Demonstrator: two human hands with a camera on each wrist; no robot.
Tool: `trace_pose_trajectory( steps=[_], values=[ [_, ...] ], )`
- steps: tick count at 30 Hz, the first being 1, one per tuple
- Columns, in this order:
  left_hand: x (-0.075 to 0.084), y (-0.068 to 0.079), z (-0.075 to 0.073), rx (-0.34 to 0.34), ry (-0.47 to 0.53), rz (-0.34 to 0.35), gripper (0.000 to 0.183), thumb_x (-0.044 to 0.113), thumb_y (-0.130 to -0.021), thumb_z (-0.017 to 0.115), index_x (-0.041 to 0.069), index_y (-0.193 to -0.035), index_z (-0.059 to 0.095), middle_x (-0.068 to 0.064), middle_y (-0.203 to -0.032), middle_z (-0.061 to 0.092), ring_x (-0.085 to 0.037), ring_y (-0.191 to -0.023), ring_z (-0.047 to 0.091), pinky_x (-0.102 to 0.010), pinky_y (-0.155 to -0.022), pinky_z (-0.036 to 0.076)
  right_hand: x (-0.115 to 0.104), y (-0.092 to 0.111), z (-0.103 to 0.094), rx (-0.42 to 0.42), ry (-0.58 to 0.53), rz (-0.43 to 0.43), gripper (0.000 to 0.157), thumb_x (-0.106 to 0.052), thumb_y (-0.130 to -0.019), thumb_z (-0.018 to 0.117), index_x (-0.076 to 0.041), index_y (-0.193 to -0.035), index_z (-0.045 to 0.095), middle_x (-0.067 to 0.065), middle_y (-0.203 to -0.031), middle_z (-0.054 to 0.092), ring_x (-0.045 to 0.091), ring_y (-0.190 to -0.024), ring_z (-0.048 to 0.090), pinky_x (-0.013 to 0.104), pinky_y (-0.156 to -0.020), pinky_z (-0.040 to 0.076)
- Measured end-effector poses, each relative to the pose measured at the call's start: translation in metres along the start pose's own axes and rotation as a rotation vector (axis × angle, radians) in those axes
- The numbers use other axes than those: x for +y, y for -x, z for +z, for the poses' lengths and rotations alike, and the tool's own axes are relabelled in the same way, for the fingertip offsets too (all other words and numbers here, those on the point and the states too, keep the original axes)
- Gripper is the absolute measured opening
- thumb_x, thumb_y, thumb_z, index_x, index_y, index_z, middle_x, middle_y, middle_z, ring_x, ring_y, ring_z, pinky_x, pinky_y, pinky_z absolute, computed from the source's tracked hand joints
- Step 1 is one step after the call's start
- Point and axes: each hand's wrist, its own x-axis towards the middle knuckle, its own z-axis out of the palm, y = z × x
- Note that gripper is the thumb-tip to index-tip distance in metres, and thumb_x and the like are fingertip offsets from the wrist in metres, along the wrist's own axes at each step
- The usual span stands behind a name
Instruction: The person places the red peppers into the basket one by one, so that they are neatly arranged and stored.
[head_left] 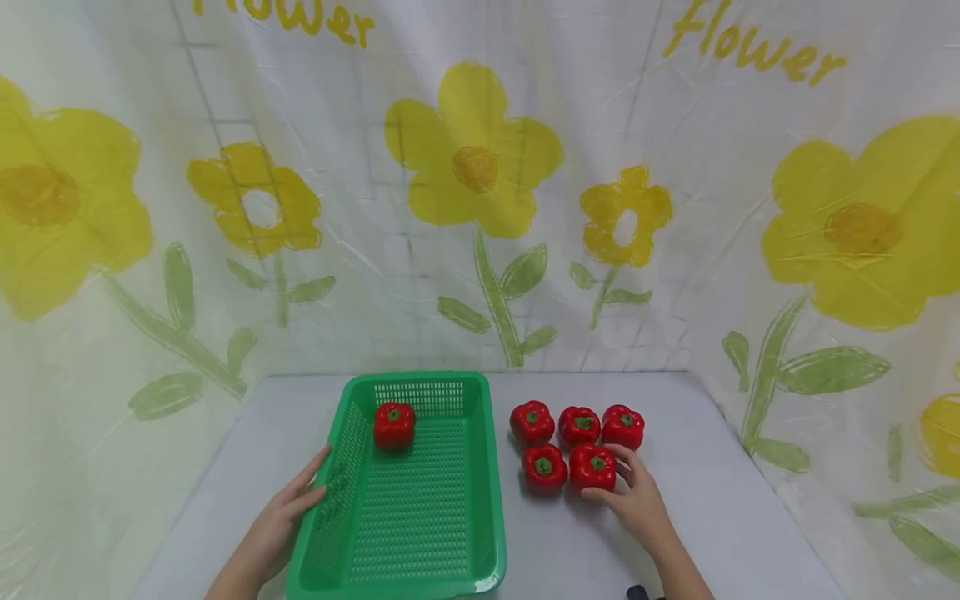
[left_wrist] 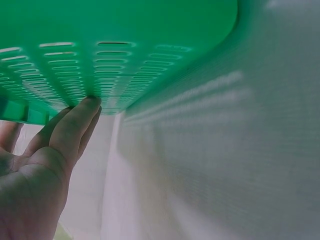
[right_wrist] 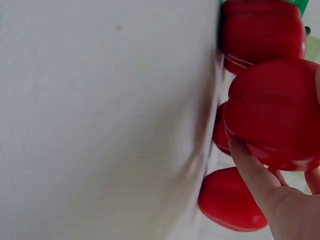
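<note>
My right hand (head_left: 637, 504) holds a red bell pepper (head_left: 592, 468), thumb on its near side and fingers round the right. In the right wrist view this pepper (right_wrist: 275, 115) fills the space beside the thumb. Several more red bell peppers (head_left: 543, 469) sit close by on the table, left of it and behind. A green plastic basket (head_left: 495, 492) with slotted walls stands to the left, one red pepper (head_left: 393, 427) inside near its far end. Along the basket's left side, my left hand (head_left: 273, 529) rests with extended fingers (left_wrist: 75, 125) against the outer wall.
The white table (head_left: 720, 517) runs back to a hanging white sheet (head_left: 360, 275) painted with yellow flowers, which also stands along both sides. A small dark object (head_left: 637, 592) shows at the bottom edge by the right wrist.
</note>
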Motion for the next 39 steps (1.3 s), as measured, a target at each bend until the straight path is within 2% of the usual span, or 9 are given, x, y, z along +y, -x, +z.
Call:
trace_pose_trajectory(
  steps=[5, 9, 16, 27, 33, 36, 39],
  values=[
    [-0.001, 0.002, -0.002, -0.038, 0.0, 0.011, 0.063, 0.031, -0.111, 0.037, 0.029, -0.164, 0.002, -0.016, -0.167, 0.002, 0.001, -0.128, 0.051, -0.026, -0.103, 0.049, -0.014, 0.006, 0.001, 0.047, 0.003, -0.039, 0.088, -0.039, -0.075, 0.09, -0.019, -0.147, 0.043, 0.013, -0.152, 0.043, 0.043, -0.138, 0.045, 0.054, -0.101, 0.053],
    [-0.001, 0.002, -0.004, -0.037, -0.008, 0.016, 0.063, 0.031, -0.111, 0.037, 0.028, -0.164, 0.002, -0.017, -0.166, 0.004, -0.003, -0.13, 0.052, -0.028, -0.103, 0.049, -0.026, 0.009, 0.001, 0.086, -0.002, -0.062, 0.089, -0.04, -0.076, 0.089, -0.018, -0.147, 0.042, 0.013, -0.146, 0.048, 0.041, -0.135, 0.047, 0.051, -0.094, 0.058],
    [0.0, 0.0, -0.003, -0.014, -0.006, 0.009, 0.065, 0.03, -0.11, 0.04, 0.027, -0.164, 0.004, -0.016, -0.168, 0.005, 0.004, -0.126, 0.051, -0.024, -0.102, 0.048, -0.039, 0.007, 0.001, 0.099, -0.02, -0.08, 0.089, -0.043, -0.078, 0.086, -0.015, -0.149, 0.04, 0.015, -0.148, 0.05, 0.04, -0.137, 0.047, 0.046, -0.094, 0.058],
    [0.0, -0.001, -0.003, -0.008, -0.002, 0.012, 0.065, 0.031, -0.11, 0.04, 0.027, -0.164, 0.004, -0.016, -0.168, 0.005, 0.006, -0.125, 0.05, -0.023, -0.102, 0.047, -0.062, 0.003, 0.004, 0.109, -0.037, -0.071, 0.091, -0.043, -0.078, 0.087, -0.015, -0.15, 0.038, 0.017, -0.151, 0.045, 0.041, -0.135, 0.047, 0.05, -0.094, 0.057],
    [0.001, -0.001, -0.002, -0.018, 0.007, 0.015, 0.066, 0.03, -0.11, 0.041, 0.026, -0.164, 0.004, -0.015, -0.169, 0.003, 0.008, -0.126, 0.048, -0.02, -0.101, 0.046, -0.074, 0.001, 0.008, 0.089, -0.058, -0.09, 0.09, -0.045, -0.078, 0.086, -0.018, -0.149, 0.039, 0.013, -0.148, 0.048, 0.036, -0.131, 0.052, 0.043, -0.093, 0.059],
    [0.0, -0.002, -0.002, -0.005, 0.002, 0.009, 0.065, 0.03, -0.11, 0.041, 0.026, -0.164, 0.004, -0.015, -0.168, 0.006, 0.007, -0.126, 0.049, -0.024, -0.104, 0.046, -0.078, -0.001, 0.011, 0.083, -0.057, -0.113, 0.086, -0.044, -0.079, 0.086, -0.019, -0.148, 0.041, 0.011, -0.148, 0.049, 0.035, -0.132, 0.052, 0.042, -0.094, 0.059],
    [-0.001, -0.002, -0.001, 0.018, -0.029, 0.004, 0.065, 0.032, -0.109, 0.041, 0.026, -0.164, 0.007, -0.012, -0.169, 0.009, 0.013, -0.124, 0.045, -0.036, -0.114, 0.037, -0.083, -0.003, 0.013, 0.072, -0.062, -0.132, 0.086, -0.042, -0.081, 0.085, -0.018, -0.149, 0.04, 0.012, -0.149, 0.047, 0.035, -0.134, 0.05, 0.044, -0.097, 0.057]
  ],
)
